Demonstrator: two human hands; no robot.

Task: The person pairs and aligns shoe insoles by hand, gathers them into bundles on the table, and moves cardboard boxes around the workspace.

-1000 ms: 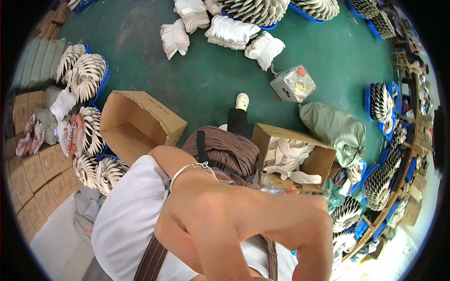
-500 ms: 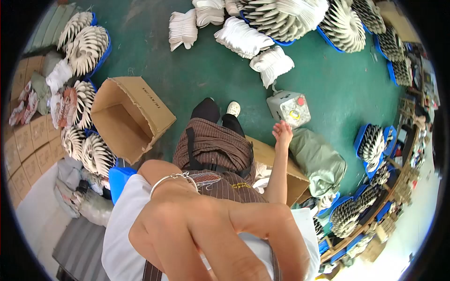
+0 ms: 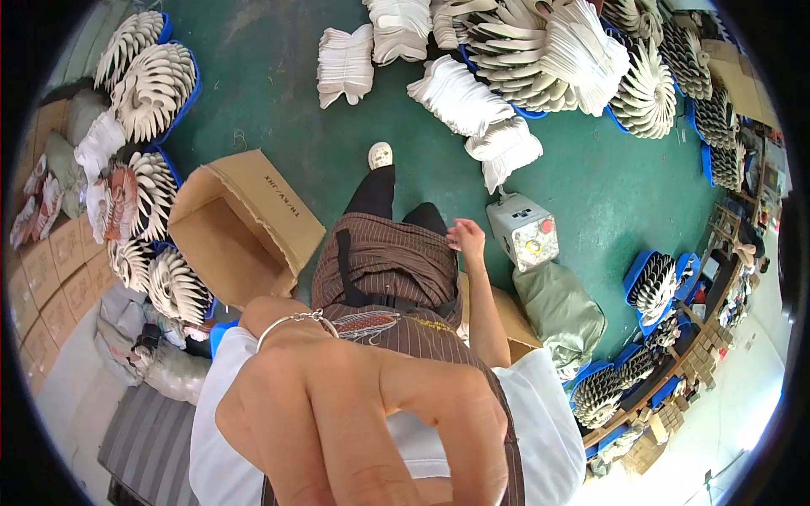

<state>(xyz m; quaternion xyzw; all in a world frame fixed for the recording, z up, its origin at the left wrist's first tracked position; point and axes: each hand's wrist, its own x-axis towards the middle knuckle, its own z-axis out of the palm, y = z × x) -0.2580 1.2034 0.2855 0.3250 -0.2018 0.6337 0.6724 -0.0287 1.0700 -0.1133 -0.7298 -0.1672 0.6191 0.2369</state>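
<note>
An open-topped brown corrugated cardboard box (image 3: 274, 201) is placed on the green painted floor (image 3: 270, 93), nearer the left edge. Its interior is exposed, the rim is uneven, and dark lettering on the outer wall is seen inverted. A second brown cardboard box (image 3: 513, 325) is positioned nearer the right edge, partly hidden. Beyond it, a grey-white square-sided canister (image 3: 523, 229) is fitted with a red cap and yellow ring.
</note>
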